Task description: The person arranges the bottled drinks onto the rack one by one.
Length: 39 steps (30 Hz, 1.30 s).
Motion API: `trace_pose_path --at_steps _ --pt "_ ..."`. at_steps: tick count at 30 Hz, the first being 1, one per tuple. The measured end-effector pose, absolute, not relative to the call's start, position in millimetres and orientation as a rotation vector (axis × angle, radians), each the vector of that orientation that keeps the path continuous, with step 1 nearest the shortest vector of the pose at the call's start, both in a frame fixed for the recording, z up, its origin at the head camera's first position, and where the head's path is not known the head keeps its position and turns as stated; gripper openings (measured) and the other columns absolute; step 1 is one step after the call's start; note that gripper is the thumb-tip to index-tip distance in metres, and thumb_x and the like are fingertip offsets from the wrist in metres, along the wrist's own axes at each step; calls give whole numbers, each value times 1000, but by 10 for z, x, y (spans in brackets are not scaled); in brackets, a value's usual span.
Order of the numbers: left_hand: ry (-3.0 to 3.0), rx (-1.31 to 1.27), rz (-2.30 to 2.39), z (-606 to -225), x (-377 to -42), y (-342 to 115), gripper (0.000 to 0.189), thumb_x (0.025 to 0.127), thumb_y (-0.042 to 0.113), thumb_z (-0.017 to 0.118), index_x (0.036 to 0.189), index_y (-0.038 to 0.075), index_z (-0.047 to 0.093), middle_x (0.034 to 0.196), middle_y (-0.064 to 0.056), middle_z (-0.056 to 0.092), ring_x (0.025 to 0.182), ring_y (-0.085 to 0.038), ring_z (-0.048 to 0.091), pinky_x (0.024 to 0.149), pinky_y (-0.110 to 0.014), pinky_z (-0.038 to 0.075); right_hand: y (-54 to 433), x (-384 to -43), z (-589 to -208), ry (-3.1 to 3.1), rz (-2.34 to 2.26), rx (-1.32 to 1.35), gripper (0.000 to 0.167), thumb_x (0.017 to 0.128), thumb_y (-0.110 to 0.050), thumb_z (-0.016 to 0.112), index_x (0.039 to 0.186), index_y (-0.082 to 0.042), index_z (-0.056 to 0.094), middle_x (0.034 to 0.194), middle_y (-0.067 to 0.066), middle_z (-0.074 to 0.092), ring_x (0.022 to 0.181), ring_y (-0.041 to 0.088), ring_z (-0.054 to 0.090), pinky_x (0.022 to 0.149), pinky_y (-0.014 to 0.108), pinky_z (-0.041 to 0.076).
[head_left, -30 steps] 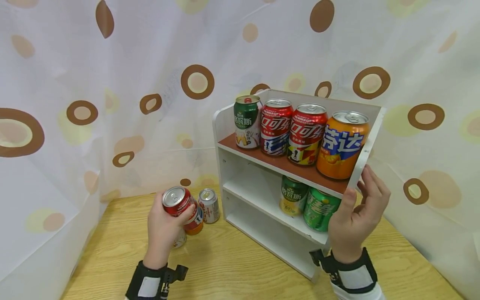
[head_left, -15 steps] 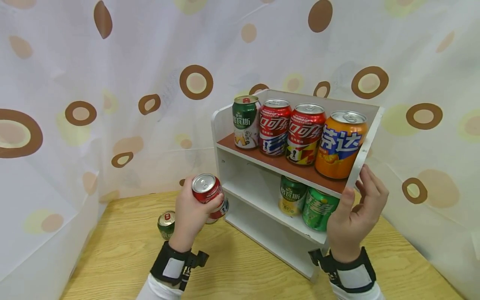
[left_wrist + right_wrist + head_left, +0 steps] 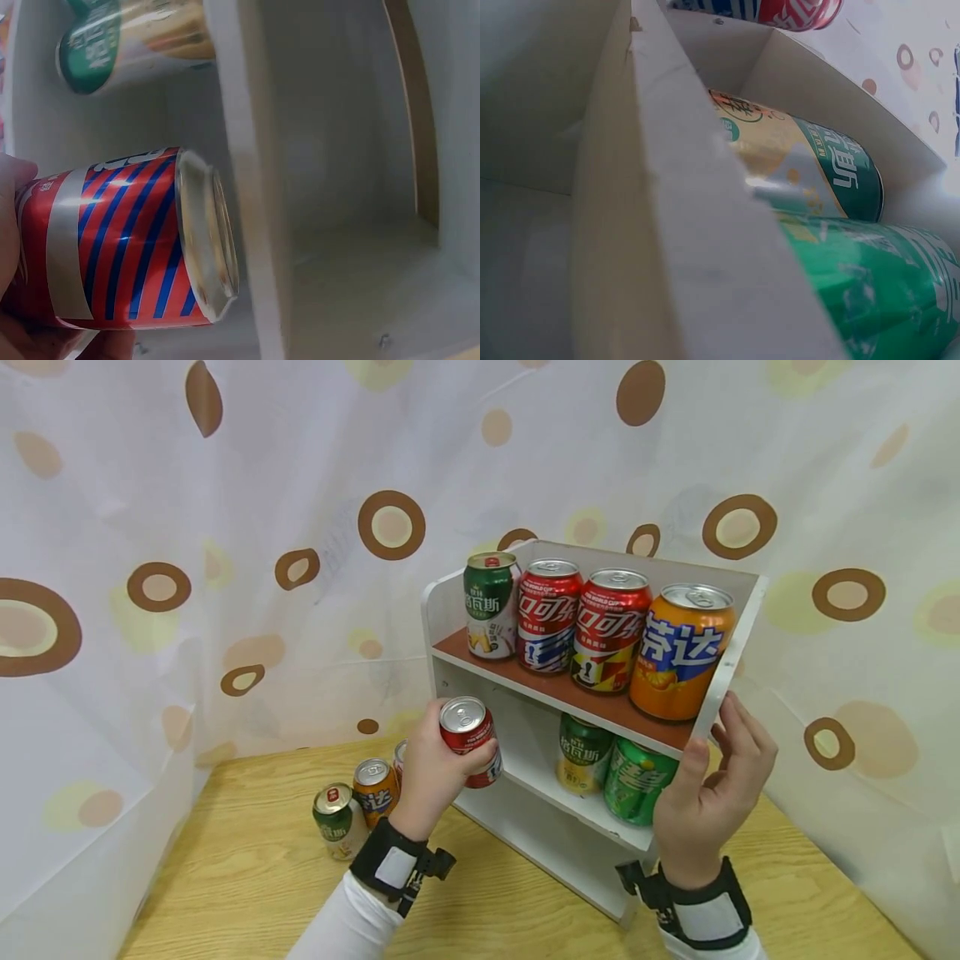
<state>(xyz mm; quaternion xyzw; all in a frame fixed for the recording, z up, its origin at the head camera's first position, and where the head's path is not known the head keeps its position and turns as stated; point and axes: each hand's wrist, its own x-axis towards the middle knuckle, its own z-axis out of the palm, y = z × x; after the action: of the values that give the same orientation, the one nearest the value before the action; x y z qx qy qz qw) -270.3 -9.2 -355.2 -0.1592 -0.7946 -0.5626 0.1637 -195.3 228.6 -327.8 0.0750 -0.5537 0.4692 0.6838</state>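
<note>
My left hand [image 3: 435, 764] grips a red cola can [image 3: 469, 739] at the left front of the middle level of a small white shelf unit [image 3: 540, 860]. In the left wrist view, that can [image 3: 120, 240] shows blue stripes, and its end is close to the shelf board [image 3: 251, 187]. My right hand [image 3: 705, 793] rests against the unit's right side panel, thumb near the front edge, fingers on the outer side. Further right on the middle level stand a green-and-yellow can [image 3: 583, 756] and a green can [image 3: 639, 782], both also visible in the right wrist view.
The top level bears a green-and-white can [image 3: 491, 606], two red cola cans [image 3: 550, 617] and an orange Fanta-like can [image 3: 682, 652]. Left of the unit, on the wooden table [image 3: 247, 852], stand a green-topped can [image 3: 337, 822], an orange can [image 3: 375, 789] and a partly hidden can [image 3: 399, 756].
My left hand has lifted the red cola can from among the table cans and carried it right to the middle level. My right hand has stayed on the side panel.
</note>
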Motion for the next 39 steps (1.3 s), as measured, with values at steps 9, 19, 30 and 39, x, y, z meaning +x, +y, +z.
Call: trace_pose_path --at_steps 9,19,30,39 --pt "-2300 -461 -1590 -3558 -2776 51 66 81 21 88 135 7 52 128 -13 67 114 -30 67 96 -51 58 2286 -1953 -3280 -1231 1053 171 67 102 -47 62 127 15 57 131 7 59 124 21 54 102 24 47" --pt "-2299 -475 -1526 -3543 -2823 117 66 82 27 88 133 7 53 126 -13 67 112 -30 67 94 -50 59 2280 -1954 -3264 -1230 1046 175 66 102 -46 62 126 15 56 130 10 59 124 21 55 103 25 48" --pt "-2313 -461 -1448 -3565 -2929 208 64 82 31 87 131 7 54 120 -12 69 105 -27 69 88 -44 61 2280 -1950 -3269 -1234 1057 177 69 101 -49 62 127 15 56 131 8 59 124 21 54 103 25 47" --pt "-2328 -468 -1445 -3552 -2996 277 62 83 31 85 130 7 53 117 -11 68 102 -26 68 85 -43 61 2261 -1943 -3252 -1223 1065 173 69 100 -49 63 126 15 57 130 10 59 124 21 54 102 25 47"
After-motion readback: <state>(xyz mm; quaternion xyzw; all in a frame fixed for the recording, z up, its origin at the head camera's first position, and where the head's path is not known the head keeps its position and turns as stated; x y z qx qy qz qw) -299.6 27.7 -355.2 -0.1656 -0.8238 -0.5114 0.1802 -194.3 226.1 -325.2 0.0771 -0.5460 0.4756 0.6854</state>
